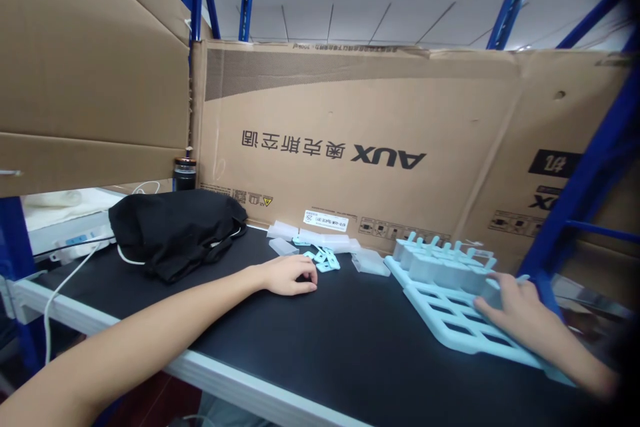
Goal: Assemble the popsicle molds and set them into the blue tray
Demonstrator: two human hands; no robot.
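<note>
A light-blue popsicle mold rack (450, 327) lies at the right of the black tabletop, with rows of slots in its near half. Several frosted popsicle molds (430, 267) with blue stick handles stand in its far rows. My right hand (520, 313) is at the rack's right end, thumb and fingers around a popsicle mold there, partly hidden by the hand. My left hand (287, 275) rests on the tabletop, loosely curled with the thumb apart and nothing visible in it. Just beyond it lie loose blue stick handles (326, 258) and several clear mold cups (371, 261).
A black cloth bundle (175, 230) sits at the left, with a dark jar (185, 173) behind it. A white power strip (83, 243) and cables lie at the left edge. A printed cardboard panel (320, 113) closes off the back, and blue shelf posts (585, 167) stand at the sides.
</note>
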